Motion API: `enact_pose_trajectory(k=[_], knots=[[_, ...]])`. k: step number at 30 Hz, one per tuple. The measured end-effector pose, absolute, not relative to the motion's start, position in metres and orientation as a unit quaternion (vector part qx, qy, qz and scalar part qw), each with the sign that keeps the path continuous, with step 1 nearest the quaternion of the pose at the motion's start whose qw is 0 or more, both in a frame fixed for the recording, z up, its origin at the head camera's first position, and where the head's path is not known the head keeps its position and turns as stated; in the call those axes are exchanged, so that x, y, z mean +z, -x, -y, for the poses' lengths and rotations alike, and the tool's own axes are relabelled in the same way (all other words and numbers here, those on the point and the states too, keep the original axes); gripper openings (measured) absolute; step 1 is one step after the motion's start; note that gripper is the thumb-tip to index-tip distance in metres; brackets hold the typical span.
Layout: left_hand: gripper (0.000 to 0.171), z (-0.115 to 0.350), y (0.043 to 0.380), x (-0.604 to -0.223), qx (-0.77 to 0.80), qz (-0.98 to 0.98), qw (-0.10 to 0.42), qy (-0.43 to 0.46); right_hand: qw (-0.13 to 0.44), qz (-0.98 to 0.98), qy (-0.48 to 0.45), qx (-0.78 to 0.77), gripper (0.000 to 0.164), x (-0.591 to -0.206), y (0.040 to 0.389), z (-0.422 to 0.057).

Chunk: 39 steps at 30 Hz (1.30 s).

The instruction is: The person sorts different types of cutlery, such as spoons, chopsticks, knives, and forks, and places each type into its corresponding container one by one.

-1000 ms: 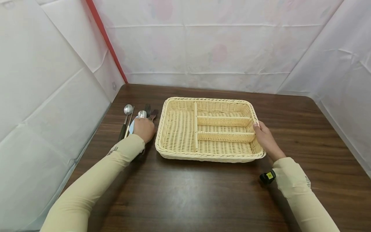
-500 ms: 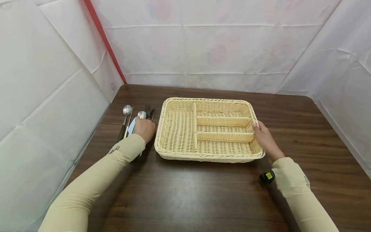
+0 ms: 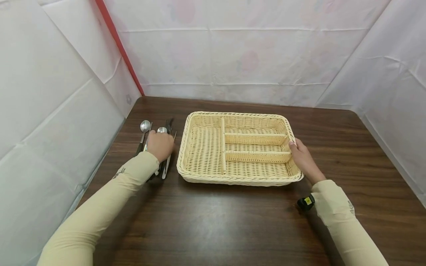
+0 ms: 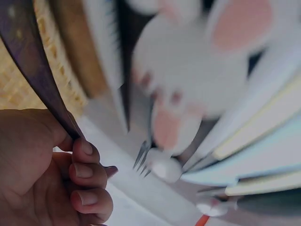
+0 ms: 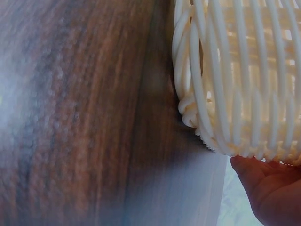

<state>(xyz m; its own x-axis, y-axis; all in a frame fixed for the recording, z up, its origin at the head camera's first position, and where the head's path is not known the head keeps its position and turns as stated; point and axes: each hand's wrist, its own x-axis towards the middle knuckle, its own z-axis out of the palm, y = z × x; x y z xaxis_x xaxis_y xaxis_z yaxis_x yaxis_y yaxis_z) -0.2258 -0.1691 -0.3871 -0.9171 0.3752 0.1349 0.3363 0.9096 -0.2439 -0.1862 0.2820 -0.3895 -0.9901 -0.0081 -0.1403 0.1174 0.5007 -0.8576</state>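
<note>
My left hand [image 3: 159, 146] pinches a metal fork [image 4: 35, 63] between thumb and fingers, its broad handle end rising toward the top left of the left wrist view. In the head view the fork appears edge-on, and the hand hides its middle. Beside this hand lie another fork [image 3: 169, 125], a spoon [image 3: 162, 130], a long-handled round spoon [image 3: 145, 126] and a pale blue blade [image 4: 225, 174]. My right hand [image 3: 304, 159] grips the right rim of a cream wicker basket [image 3: 223, 147], thumb over the edge and fingers hidden outside.
Thin dividers [image 3: 256, 139] split the basket into several compartments. Its left rim stands close to the cutlery. Dark wooden table [image 3: 206, 221] surrounds it, with white sheeting [image 3: 233, 51] behind and at both sides. A blurred white shape with pink patches [image 4: 188, 66] fills the left wrist view.
My left hand has shifted slightly left and turned, bringing the fork edge-on with its handle showing below the hand. The right hand keeps its hold on the basket.
</note>
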Motion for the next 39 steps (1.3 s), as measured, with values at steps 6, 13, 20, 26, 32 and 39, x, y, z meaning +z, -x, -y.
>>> enact_pose_trajectory(k=[6,13,20,26,32,39], knots=[[0.038,0.169,0.225,-0.364,0.107,0.973,0.088,0.187,0.054,-0.865,-0.031,-0.498,0.058,-0.389,0.187,-0.284],[0.043,0.164,0.223,-0.343,0.096,0.959,0.157,0.217,0.051,-0.866,-0.028,-0.497,0.058,-0.387,0.188,-0.285],[0.045,0.147,0.223,-0.323,0.089,0.949,0.165,0.254,0.046,-0.869,-0.036,-0.491,0.058,-0.388,0.189,-0.286],[0.045,0.127,0.223,-0.315,0.086,0.946,0.141,0.28,0.06,-0.866,-0.036,-0.495,0.058,-0.386,0.188,-0.286],[0.046,0.105,0.221,-0.316,0.107,0.942,0.075,0.31,0.054,-0.866,-0.033,-0.496,0.057,-0.389,0.186,-0.285],[0.048,0.092,0.216,-0.32,0.121,0.923,0.098,0.351,0.053,-0.866,-0.03,-0.496,0.057,-0.392,0.187,-0.283]])
